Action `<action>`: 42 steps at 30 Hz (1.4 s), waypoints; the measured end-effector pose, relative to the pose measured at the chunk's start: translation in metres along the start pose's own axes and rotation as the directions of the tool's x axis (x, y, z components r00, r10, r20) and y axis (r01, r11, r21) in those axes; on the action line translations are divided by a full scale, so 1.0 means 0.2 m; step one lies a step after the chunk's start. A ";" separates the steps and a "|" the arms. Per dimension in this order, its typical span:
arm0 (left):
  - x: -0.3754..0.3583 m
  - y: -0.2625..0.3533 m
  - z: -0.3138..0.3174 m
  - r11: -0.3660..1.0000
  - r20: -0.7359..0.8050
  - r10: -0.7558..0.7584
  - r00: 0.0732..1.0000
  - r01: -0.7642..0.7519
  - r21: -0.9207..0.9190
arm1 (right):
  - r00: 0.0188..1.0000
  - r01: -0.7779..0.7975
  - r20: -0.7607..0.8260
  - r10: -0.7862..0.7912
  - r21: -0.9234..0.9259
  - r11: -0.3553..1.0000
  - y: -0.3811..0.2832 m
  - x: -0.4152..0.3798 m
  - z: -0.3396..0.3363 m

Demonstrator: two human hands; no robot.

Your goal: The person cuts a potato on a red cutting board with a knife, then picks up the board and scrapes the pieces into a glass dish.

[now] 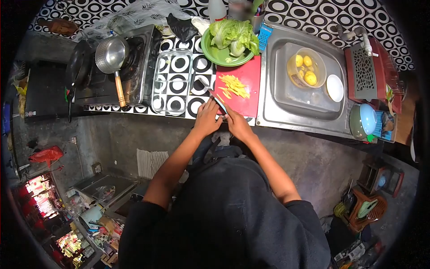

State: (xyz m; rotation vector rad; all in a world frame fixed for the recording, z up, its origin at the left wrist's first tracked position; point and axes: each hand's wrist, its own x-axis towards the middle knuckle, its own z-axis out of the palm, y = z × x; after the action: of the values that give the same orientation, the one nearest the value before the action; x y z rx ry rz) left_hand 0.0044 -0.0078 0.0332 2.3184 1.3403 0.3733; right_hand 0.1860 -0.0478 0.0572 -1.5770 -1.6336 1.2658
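Observation:
Both my hands meet at the counter's front edge, beside the red cutting board (247, 74). Between them is a knife (220, 102) with a dark handle edged in light blue, its blade slanting up and to the left. My left hand (207, 118) is closed on its left side, fingers together. My right hand (238, 124) is closed around it from the right; the fingertips are partly hidden. Yellow cut strips (234, 86) lie in a loose pile on the board. A green bowl (224, 59) of leafy greens (235, 36) stands just behind, at the board's far edge.
A clear glass dish (172, 107) sits to the left. Beyond it, a saucepan (111, 54) with a wooden handle rests on the stove (141, 76). In the sink (273, 107) are a tub of peeled yellow potatoes (309, 71) and a white bowl (334, 88). A dish rack (365, 74) stands at right.

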 end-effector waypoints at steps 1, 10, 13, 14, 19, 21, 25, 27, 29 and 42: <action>0.00 0.00 0.00 1.000 0.001 -0.001 1.000 0.001 0.009 | 1.000 0.004 0.000 -0.004 -0.006 1.000 0.01 0.00 0.00; 0.00 -0.03 0.02 0.999 0.003 0.017 1.000 -0.017 0.034 | 0.996 0.073 -0.038 -0.076 -0.090 0.993 0.07 -0.01 0.05; 0.00 -0.02 0.02 0.999 0.001 0.022 1.000 -0.022 0.027 | 0.999 0.044 -0.006 -0.044 -0.110 0.993 0.07 0.00 0.05; 0.00 -0.02 0.02 0.999 -0.002 0.023 1.000 -0.023 0.022 | 0.999 0.035 0.006 -0.034 -0.118 0.992 0.07 0.00 0.06; 0.00 -0.02 0.01 0.999 0.019 0.011 1.000 -0.011 0.031 | 1.000 0.019 0.004 -0.019 -0.136 0.991 0.06 0.01 0.05; 0.00 -0.02 0.01 0.999 0.011 0.011 1.000 -0.011 0.034 | 1.000 0.000 0.020 0.003 -0.140 0.990 0.06 0.02 0.03; 0.00 -0.02 0.02 0.999 0.004 0.016 1.000 -0.016 0.030 | 0.999 -0.004 0.032 0.009 -0.131 0.991 0.07 0.03 0.02; 0.00 -0.02 0.02 0.999 -0.001 0.018 1.000 -0.018 0.030 | 1.000 0.002 0.030 0.002 -0.123 0.992 0.07 0.03 0.02; 0.00 -0.02 0.02 0.999 -0.015 0.021 1.000 -0.021 0.031 | 1.000 0.001 0.026 0.002 -0.117 0.993 0.08 0.04 0.03; 0.00 -0.01 0.03 0.999 -0.033 0.015 0.999 -0.014 0.043 | 1.000 0.001 0.029 0.003 -0.132 0.991 0.10 0.03 0.02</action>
State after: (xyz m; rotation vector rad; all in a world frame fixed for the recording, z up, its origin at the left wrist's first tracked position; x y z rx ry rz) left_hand 0.0060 -0.0086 0.0271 2.3680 1.3609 0.3925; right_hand 0.1908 -0.0454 0.0371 -1.6440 -1.7678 1.2081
